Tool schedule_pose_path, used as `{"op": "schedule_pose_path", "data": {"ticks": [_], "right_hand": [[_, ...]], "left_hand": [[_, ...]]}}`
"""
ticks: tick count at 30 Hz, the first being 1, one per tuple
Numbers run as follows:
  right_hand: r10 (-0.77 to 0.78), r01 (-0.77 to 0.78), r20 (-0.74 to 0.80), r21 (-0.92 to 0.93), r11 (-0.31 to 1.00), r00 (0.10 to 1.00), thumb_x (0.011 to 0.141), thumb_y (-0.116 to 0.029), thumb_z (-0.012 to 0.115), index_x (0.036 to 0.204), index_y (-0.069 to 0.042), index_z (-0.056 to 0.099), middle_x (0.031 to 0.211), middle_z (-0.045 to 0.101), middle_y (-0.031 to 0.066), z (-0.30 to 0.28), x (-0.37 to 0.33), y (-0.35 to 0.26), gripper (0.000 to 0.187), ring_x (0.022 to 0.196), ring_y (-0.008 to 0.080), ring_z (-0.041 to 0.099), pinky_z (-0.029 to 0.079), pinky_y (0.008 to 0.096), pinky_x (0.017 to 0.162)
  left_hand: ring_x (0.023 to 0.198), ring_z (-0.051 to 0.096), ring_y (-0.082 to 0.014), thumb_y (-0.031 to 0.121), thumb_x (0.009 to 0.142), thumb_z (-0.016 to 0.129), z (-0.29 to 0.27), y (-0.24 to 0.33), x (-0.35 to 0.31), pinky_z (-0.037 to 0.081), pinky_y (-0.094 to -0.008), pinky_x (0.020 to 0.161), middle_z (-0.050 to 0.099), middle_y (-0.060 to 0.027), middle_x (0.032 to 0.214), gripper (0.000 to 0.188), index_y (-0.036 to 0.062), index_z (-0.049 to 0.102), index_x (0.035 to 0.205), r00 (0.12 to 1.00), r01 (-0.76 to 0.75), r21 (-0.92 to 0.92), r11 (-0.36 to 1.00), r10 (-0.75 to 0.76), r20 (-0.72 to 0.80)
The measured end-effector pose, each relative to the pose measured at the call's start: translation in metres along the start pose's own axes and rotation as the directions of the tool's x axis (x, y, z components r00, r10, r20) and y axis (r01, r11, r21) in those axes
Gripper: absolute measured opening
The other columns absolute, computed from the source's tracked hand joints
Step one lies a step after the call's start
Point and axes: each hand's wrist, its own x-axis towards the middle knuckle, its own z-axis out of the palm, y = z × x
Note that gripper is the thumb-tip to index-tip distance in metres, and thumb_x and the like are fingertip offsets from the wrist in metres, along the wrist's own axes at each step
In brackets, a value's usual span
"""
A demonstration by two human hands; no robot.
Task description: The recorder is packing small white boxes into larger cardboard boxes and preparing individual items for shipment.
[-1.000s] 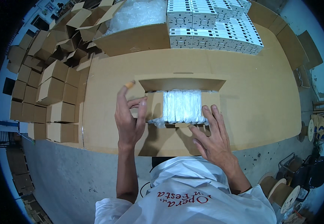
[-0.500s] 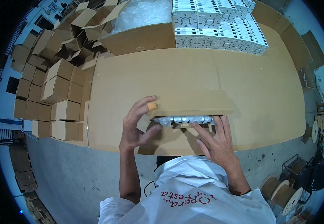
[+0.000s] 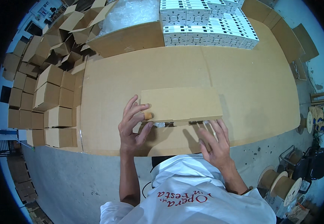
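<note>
We are closing the cardboard box: a second ago its top was standing open and the white plastic-wrapped contents were showing in full, and now the long lid flap is lying almost flat over them. Only a thin strip of the white contents is peeking out along the near edge of the box, so we judge the closing to be nearly done, with the front edge not yet tucked.

The box is sitting on the bench, close to its near edge and right in front of us.

Our left hand is pressing against the left end of the box, fingers spread, with the upper fingers lying on the corner of the lid and the thumb curling in at the side flap; it is bracing the box more than gripping it. Our right hand is hovering open and released at the near right edge of the box, fingers extended toward the lid's front lip, whether touching it we cannot tell.

Left of the box, folded brown cartons are lying in rows. Beyond the box, at the far side of the bench, white printed boxes are standing stacked.
</note>
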Motion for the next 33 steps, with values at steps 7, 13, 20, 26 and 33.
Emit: {"op": "schedule_pose_path", "data": {"ticks": [7,13,20,26,33], "right_hand": [[0.045,-0.025,-0.411,0.055,0.998,0.911,0.069,0.002,0.080,0.110,-0.003,0.066,0.129,0.057,0.0184,-0.003,0.008,0.015,0.044,0.122,0.0407,0.053,0.047,0.0491,0.100],[0.087,-0.028,-0.327,0.180,0.983,0.941,0.073,0.010,0.074,0.113,0.000,0.067,0.126,0.061,0.0157,-0.013,0.031,0.037,0.042,0.121,0.0352,0.059,0.051,0.0440,0.099],[0.083,-0.004,-0.392,0.199,0.980,0.916,0.073,0.012,0.073,0.100,-0.001,0.071,0.115,0.067,0.0145,-0.009,0.030,0.042,0.031,0.112,0.0327,0.064,0.055,0.0409,0.094],[0.134,-0.036,-0.431,0.228,0.973,0.892,0.070,0.007,0.078,0.094,-0.002,0.069,0.125,0.062,0.0167,-0.001,0.038,0.039,0.026,0.116,0.0366,0.060,0.052,0.0446,0.096],[0.106,-0.113,-0.370,0.001,0.994,0.923,0.073,-0.018,0.082,0.102,-0.011,0.073,0.139,0.052,0.0183,0.018,0.036,-0.005,0.031,0.133,0.0385,0.043,0.038,0.0508,0.108]], "left_hand": [[0.128,0.056,-0.0411,-0.004,0.071,0.070,0.010,0.018,0.019,0.047,-0.0517,0.106,0.071,-0.0106,0.115,0.028,0.0076,0.067,0.097,0.989,-0.045,-0.035,0.998,0.049,0.136],[0.129,0.055,-0.0414,-0.006,0.076,0.066,0.013,0.022,0.017,0.046,-0.0516,0.106,0.070,-0.0118,0.115,0.025,0.0063,0.066,0.098,0.989,-0.073,0.028,0.997,0.069,0.131],[0.128,0.055,-0.0418,-0.006,0.077,0.065,0.015,0.023,0.018,0.045,-0.0523,0.107,0.071,-0.0122,0.114,0.024,0.0057,0.068,0.097,0.987,-0.077,0.021,0.997,0.073,0.145],[0.127,0.057,-0.0405,0.000,0.081,0.073,0.020,0.018,0.020,0.048,-0.0506,0.105,0.071,-0.0117,0.113,0.018,0.0054,0.068,0.098,0.991,-0.096,0.007,0.995,0.095,0.099],[0.126,0.058,-0.0388,0.004,0.082,0.075,0.023,0.013,0.024,0.050,-0.0484,0.103,0.071,-0.0110,0.110,0.018,0.0051,0.069,0.099,0.994,-0.073,0.035,0.997,0.070,0.079]]}}
